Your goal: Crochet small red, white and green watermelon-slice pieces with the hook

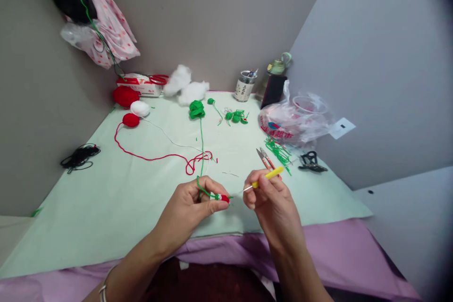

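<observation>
My left hand (198,203) pinches a small crocheted piece (223,198) in red, white and green between thumb and fingers. Green yarn loops over the index finger and runs back to a green ball of yarn (197,110) on the table. In my right hand (272,198) is a crochet hook (269,177) with a yellow handle, its thin metal shaft pointing left toward the piece. A short green strand sticks out at the piece's right side. Whether the hook's tip touches any yarn is too blurred to tell.
Thread snips (266,158) and cut green yarn (279,150) lie beyond my right hand. Red yarn balls (130,120), a white ball (140,108), stuffing (193,92) and a tissue box (141,86) stand back left. A plastic bag (293,120) and a pen-filled can (245,87) are back right.
</observation>
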Available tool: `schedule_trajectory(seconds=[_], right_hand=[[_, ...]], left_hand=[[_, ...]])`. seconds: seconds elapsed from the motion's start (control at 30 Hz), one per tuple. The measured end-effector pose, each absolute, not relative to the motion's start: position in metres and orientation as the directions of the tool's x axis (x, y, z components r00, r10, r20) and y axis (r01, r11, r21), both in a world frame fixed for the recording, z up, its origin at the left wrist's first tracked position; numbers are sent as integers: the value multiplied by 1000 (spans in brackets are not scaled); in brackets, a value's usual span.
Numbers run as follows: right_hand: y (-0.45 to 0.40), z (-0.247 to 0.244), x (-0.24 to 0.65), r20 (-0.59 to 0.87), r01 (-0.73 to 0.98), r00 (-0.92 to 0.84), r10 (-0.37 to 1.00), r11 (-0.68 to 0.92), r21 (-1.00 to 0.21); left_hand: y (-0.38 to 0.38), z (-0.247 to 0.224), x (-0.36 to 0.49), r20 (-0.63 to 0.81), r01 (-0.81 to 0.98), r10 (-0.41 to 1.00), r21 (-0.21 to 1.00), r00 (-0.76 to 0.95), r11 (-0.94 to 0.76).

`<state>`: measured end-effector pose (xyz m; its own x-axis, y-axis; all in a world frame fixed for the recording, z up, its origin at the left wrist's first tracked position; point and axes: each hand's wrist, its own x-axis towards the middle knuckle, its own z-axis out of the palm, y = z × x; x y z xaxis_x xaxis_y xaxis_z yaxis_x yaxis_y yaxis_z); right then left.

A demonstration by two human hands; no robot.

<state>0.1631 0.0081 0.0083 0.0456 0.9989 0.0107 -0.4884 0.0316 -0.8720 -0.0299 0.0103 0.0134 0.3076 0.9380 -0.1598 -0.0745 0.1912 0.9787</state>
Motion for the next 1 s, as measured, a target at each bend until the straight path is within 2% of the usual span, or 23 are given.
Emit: schedule_trajectory(seconds=[0.13,0.23,0.4,0.53,0.67,0.83,0.93,1.0], right_hand=[[7,9,163,-115,-562,-34,993,-114,-819],[5,10,157,-96,-584,-28,995,-94,-807],[1,-1,143,174,-409,147,974,220,-886],[0,-9,139,358,-169,150,922,381,-909],[1,-8,138,538,49,167,826,538,-841],[10,-10,141,683,290,186,706,625,-725],[22,-10,150,640,320,392,661,554,-768],[29,-8,157,523,160,453,722,512,-844]], left_hand=[[11,13,-28,-165,-80,931,976,325,201],[11,11,-24,-201,-160,909,948,365,274],[10,10,-14,-253,-371,899,845,357,386],[9,12,-10,-261,-424,899,811,352,402],[9,13,-9,-264,-449,902,797,342,404],[4,8,-7,-287,-462,901,783,324,416],[-4,2,-3,-272,-418,876,796,398,438],[-8,0,-2,-258,-390,864,810,434,437]])
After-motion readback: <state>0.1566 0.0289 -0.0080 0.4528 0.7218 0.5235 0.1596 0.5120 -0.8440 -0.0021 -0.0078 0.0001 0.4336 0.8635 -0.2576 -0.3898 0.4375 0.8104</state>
